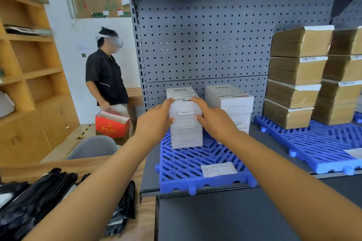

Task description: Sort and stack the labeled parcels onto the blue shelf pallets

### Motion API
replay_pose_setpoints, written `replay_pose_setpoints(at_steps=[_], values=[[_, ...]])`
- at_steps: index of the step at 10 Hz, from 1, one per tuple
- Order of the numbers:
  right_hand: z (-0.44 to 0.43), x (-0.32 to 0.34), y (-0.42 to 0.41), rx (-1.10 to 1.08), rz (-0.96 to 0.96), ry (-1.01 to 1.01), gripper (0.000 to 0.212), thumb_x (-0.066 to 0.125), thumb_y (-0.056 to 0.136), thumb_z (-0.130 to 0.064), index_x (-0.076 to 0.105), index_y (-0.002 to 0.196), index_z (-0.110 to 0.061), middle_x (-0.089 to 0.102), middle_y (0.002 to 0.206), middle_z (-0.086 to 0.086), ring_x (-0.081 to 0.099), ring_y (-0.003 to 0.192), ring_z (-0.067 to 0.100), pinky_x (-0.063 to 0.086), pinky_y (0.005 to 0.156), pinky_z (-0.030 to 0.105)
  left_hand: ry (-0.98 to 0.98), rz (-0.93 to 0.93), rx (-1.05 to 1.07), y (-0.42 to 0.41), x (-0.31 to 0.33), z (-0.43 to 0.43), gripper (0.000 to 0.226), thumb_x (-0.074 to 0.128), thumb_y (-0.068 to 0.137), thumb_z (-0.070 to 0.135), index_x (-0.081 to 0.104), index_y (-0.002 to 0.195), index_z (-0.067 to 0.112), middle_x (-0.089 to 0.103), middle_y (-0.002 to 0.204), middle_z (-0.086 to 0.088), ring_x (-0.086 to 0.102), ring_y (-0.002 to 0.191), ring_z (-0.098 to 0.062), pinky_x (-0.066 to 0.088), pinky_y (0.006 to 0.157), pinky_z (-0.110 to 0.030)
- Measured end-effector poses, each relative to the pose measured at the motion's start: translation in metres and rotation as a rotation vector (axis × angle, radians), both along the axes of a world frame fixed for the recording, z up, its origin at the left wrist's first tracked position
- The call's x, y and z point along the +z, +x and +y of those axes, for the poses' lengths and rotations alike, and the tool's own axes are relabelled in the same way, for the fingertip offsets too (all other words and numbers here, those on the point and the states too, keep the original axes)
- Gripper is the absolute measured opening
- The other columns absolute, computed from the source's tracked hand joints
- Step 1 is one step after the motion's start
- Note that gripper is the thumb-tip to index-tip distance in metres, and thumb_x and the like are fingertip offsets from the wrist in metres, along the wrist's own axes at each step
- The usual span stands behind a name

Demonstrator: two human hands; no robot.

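Observation:
A stack of three white labeled parcels [186, 123] stands on the left blue pallet [188, 166]. My left hand [156, 121] holds the left side of the top parcel, and my right hand [213, 117] holds its right side, fingers wrapped on its top edge and front. A second stack of white parcels [233, 103] stands right beside it, farther back. Brown taped parcels [295, 78] are piled high on the right blue pallet [313, 143].
Grey pegboard shelf back [205, 41] is behind the stacks. Black poly mailers [39, 197] lie on the wooden table at lower left. A person [105, 76] holding a red bag [111, 125] stands left of the shelf by wooden cabinets [29, 84].

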State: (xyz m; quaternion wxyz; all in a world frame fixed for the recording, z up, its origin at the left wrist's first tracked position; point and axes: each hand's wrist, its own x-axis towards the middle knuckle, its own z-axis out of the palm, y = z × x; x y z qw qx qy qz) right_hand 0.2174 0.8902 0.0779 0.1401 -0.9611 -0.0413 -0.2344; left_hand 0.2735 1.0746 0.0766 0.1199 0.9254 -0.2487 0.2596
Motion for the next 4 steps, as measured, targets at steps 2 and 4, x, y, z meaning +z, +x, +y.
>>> replay_pose_setpoints(at_steps=[2, 4], values=[[-0.002, 0.002, -0.01, 0.017, 0.022, 0.008, 0.062, 0.044, 0.1, -0.03, 0.008, 0.15, -0.034, 0.054, 0.095, 0.006, 0.056, 0.084, 0.027, 0.047, 0.069, 0.036, 0.012, -0.072, -0.012, -0.005, -0.002, 0.001, 0.064, 0.055, 0.094, 0.033, 0.024, 0.148, 0.019, 0.047, 0.135, -0.007, 0.045, 0.119, -0.028, 0.046, 0.086, -0.039], [-0.021, 0.008, -0.041, 0.092, -0.072, -0.005, 0.062, 0.047, 0.098, -0.037, 0.016, 0.151, -0.028, 0.04, 0.145, 0.008, 0.046, 0.121, 0.025, 0.039, 0.089, 0.031, -0.02, -0.287, -0.071, -0.024, -0.007, -0.006, 0.067, 0.071, 0.083, 0.027, 0.042, 0.139, 0.003, 0.05, 0.136, -0.018, 0.046, 0.124, -0.037, 0.041, 0.099, -0.048]])
